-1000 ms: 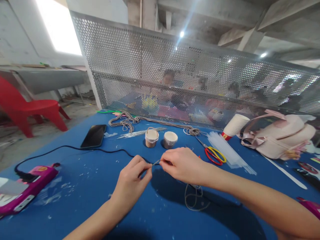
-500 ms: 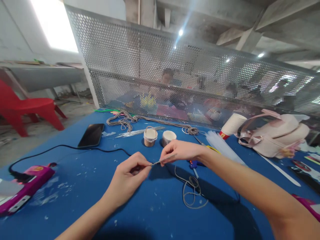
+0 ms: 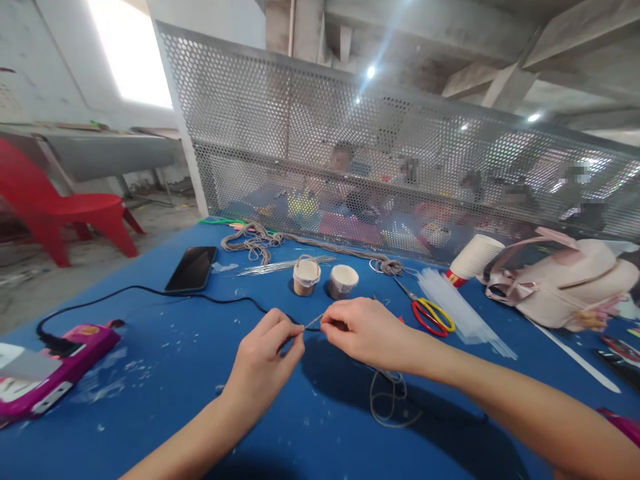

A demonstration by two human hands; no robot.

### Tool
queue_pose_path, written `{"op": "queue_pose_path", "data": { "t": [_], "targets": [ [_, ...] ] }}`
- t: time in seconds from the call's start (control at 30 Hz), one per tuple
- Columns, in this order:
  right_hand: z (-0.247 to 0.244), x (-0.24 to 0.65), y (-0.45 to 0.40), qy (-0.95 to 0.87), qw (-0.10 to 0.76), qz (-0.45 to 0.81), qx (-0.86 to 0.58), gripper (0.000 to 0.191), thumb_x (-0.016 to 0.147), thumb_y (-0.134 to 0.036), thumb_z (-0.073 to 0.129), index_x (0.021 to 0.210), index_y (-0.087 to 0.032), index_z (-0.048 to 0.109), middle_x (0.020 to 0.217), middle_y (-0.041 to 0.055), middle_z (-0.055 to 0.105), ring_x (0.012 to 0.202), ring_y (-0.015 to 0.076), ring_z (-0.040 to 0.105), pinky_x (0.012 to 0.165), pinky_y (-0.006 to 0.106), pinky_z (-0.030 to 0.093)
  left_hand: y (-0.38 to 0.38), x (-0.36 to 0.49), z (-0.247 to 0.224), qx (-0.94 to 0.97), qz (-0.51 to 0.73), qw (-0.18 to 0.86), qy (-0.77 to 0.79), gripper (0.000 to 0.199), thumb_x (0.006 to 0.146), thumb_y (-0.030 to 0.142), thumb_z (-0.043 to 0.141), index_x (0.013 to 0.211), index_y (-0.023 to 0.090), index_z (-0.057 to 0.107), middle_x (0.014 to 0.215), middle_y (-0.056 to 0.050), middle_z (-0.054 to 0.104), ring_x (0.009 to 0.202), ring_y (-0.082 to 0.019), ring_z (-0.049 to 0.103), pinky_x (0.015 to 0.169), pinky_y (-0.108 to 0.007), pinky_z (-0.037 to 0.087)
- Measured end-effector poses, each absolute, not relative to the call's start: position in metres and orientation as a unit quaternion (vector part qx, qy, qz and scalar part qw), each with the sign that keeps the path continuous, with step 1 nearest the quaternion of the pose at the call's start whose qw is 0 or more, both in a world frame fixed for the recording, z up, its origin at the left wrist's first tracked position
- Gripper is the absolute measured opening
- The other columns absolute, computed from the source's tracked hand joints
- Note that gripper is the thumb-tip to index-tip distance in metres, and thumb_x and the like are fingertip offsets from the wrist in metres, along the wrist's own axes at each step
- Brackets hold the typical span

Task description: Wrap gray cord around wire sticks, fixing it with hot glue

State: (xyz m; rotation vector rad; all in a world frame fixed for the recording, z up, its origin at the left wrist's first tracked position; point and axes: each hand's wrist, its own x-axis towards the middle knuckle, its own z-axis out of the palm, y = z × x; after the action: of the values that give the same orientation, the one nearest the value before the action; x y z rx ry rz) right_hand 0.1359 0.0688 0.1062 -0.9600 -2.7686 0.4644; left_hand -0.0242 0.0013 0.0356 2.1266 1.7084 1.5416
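Note:
A short length of grey twisted cord (image 3: 313, 323) stretches between my two hands above the blue table. My left hand (image 3: 270, 350) pinches its left end between thumb and fingertips. The right end is pinched in my right hand (image 3: 357, 328). Loose grey cord (image 3: 393, 407) lies in loops on the table below my right wrist. Just beyond my hands stand two small cups: one with a cord handle (image 3: 305, 276), and a plain whitish one (image 3: 343, 281).
Scissors (image 3: 431, 316), clear glue sticks (image 3: 457, 310), stacked paper cups (image 3: 474, 259) and a pink bag (image 3: 565, 280) are at the right. A phone (image 3: 191, 269), black cable and magenta power strip (image 3: 65, 373) lie left. Behind stands a perforated metal screen (image 3: 300, 113).
The view has shifted slightly. My right hand has lowered and turned, uncovering the scissors and the second cup, and it now hides the blue tool. The cord stays pinched between both hands.

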Motion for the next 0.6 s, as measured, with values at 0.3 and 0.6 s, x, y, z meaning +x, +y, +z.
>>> {"op": "queue_pose_path", "data": {
  "t": [0.3, 0.6],
  "targets": [
    [0.126, 0.134, 0.100, -0.945, -0.041, 0.201, -0.253, 0.016, 0.077, -0.019, 0.053, 0.075, -0.016, 0.069, 0.069, 0.0009, 0.066, 0.062, 0.0111, 0.054, 0.055, 0.021, 0.034, -0.001, -0.032, 0.037, 0.791, 0.426, 0.000, 0.439, 0.023, 0.081, 0.012, 0.046, 0.082, 0.020, 0.068, 0.071, -0.003, 0.058, 0.059, -0.010, 0.056, 0.053, -0.018, 0.045],
    [0.102, 0.139, 0.112, -0.778, 0.006, 0.567, -0.272, 0.015, 0.076, -0.027, 0.061, 0.077, -0.014, 0.070, 0.064, -0.0026, 0.057, 0.057, 0.0064, 0.043, 0.053, 0.019, 0.033, 0.001, -0.031, 0.049, 0.626, 0.569, 0.196, 0.497, 0.011, 0.076, 0.017, 0.056, 0.067, 0.019, 0.063, 0.063, 0.001, 0.056, 0.056, -0.011, 0.051, 0.050, -0.021, 0.041]
  ]
}}
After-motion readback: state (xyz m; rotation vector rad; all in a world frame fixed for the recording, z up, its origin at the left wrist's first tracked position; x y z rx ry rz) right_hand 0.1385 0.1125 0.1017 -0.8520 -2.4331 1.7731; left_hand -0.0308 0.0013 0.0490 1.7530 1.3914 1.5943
